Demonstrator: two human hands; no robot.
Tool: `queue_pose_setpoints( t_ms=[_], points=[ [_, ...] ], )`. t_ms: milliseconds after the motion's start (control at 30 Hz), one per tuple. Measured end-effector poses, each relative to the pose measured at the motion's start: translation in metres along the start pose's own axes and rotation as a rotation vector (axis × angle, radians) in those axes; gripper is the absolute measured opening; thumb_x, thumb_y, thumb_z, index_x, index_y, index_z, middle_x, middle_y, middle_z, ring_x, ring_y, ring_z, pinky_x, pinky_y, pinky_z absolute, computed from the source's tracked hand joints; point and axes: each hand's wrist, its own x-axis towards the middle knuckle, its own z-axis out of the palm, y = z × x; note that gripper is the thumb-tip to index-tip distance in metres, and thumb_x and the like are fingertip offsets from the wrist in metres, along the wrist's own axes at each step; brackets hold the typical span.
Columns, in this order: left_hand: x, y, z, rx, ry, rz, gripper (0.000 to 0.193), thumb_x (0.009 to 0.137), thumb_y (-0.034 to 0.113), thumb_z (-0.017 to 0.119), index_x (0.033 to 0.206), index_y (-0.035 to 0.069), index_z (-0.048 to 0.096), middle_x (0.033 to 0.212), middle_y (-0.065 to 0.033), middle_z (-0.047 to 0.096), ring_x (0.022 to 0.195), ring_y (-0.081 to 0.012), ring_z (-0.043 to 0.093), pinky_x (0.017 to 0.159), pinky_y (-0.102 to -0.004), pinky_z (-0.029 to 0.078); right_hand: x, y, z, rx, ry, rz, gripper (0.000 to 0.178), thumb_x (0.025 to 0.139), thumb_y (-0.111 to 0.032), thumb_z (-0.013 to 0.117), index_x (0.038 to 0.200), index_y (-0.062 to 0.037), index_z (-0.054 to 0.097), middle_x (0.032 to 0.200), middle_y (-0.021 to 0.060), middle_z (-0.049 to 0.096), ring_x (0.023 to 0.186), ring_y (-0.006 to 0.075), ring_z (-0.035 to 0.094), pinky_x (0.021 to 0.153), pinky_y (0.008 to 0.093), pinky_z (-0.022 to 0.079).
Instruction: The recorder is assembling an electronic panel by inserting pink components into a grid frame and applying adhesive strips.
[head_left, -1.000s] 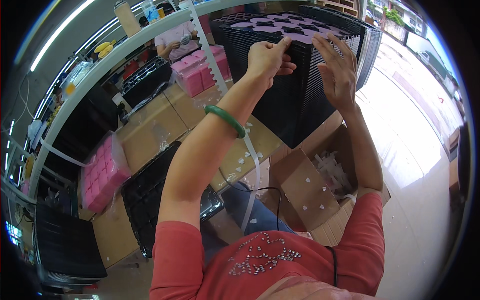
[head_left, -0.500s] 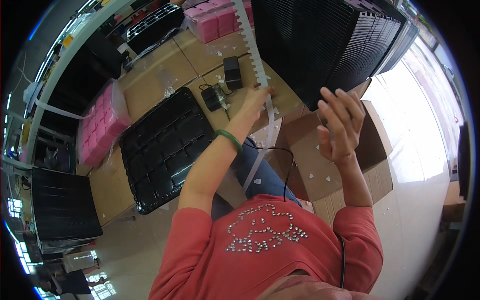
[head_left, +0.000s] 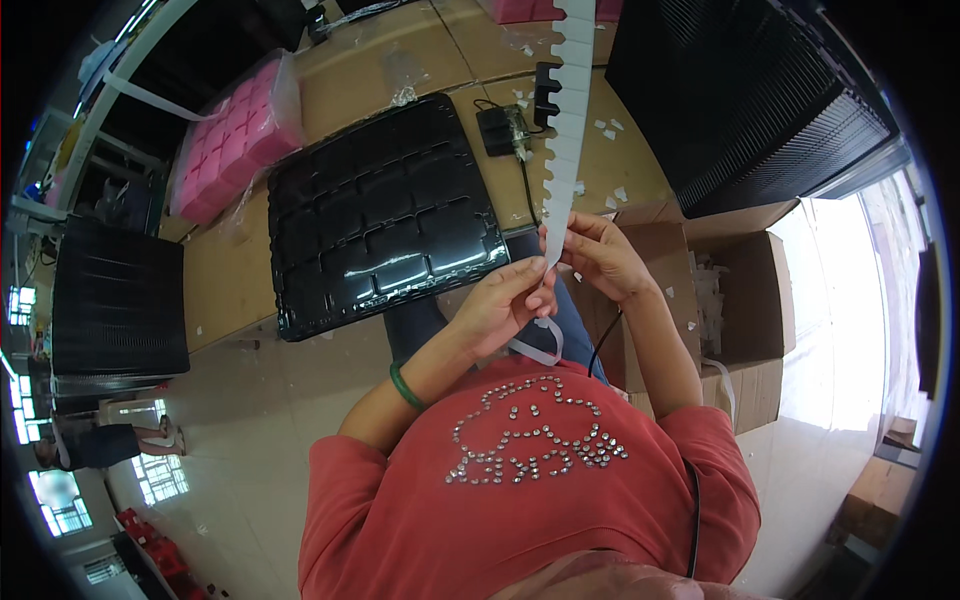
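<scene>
In the head view, both hands are at work on a long white strip point(head_left: 573, 110) whose left edge is cut into notches. The left hand point(head_left: 512, 302) grips it between thumb and curled fingers, and the right hand point(head_left: 606, 262), just above and beside it, pinches the same strip with its fingertips. The strip runs from the top of the view down to the hands, above the wearer's lap, and a narrow length of it loops below them. A green bangle point(head_left: 403, 385) circles the left wrist. Left of the hands, a glossy black tray point(head_left: 388, 225) with moulded compartments lies on the cardboard-covered worktop point(head_left: 228, 300), its near edge reaching over the side. Beyond the tray is a clear bag of pink blocks point(head_left: 235, 135). Between tray and strip sits a small black box with a cable point(head_left: 494, 132), and white scraps point(head_left: 607, 130) are scattered to the strip's right. A tall stack of black trays point(head_left: 735, 95) stands at the upper right. Below that stack is an open carton point(head_left: 757, 400) with pale pieces point(head_left: 709, 290) inside. Another dark stack point(head_left: 118, 300) stands at the far left.
</scene>
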Motion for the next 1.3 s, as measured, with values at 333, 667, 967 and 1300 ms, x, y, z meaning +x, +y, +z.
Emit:
queue_pose_setpoints(
  t_ms=[333, 667, 967, 1300],
  points=[
    [-0.059, -0.004, -0.013, 0.517, 0.277, 0.454, 0.028, 0.107, 0.021, 0.048, 0.099, -0.001, 0.064, 0.07, -0.0023, 0.063, 0.065, -0.0076, 0.058, 0.07, -0.0237, 0.047, 0.053, -0.007, 0.011, -0.613, 0.043, -0.051, 0.021, 0.091, -0.017, 0.071, 0.103, 0.0004, 0.07, 0.091, 0.0043, 0.07, 0.087, 0.0115, 0.063, 0.081, 0.0263, 0.049],
    [-0.076, -0.01, -0.009, 0.511, 0.172, 0.405, 0.026, 0.106, 0.017, 0.05, 0.102, -0.004, 0.065, 0.072, -0.0063, 0.067, 0.068, -0.0101, 0.064, 0.072, -0.0236, 0.05, 0.124, 0.018, 0.038, -1.717, -0.255, -0.601, 0.012, 0.082, -0.013, 0.073, 0.087, -0.0024, 0.072, 0.083, 0.0085, 0.067, 0.083, 0.027, 0.06, 0.076, 0.0371, 0.05],
    [-0.074, -0.012, -0.006, 0.496, 0.148, 0.432, 0.028, 0.106, 0.02, 0.05, 0.101, -0.002, 0.066, 0.07, -0.0054, 0.067, 0.066, -0.0104, 0.065, 0.071, -0.0239, 0.052, 0.126, 0.005, 0.047, -1.779, -0.184, -0.348, 0.012, 0.08, -0.012, 0.071, 0.086, -0.0013, 0.072, 0.085, 0.0124, 0.068, 0.087, 0.0306, 0.061, 0.078, 0.0405, 0.05],
    [-0.072, -0.014, -0.009, 0.456, 0.162, 0.444, 0.027, 0.105, 0.019, 0.052, 0.096, -0.003, 0.066, 0.069, -0.0037, 0.067, 0.065, -0.0076, 0.066, 0.066, -0.0225, 0.052, 0.124, 0.013, 0.041, -1.885, -0.311, -0.579, 0.013, 0.082, -0.011, 0.068, 0.087, 0.0013, 0.066, 0.085, 0.0128, 0.064, 0.087, 0.0308, 0.058, 0.078, 0.0402, 0.049]
  ],
)
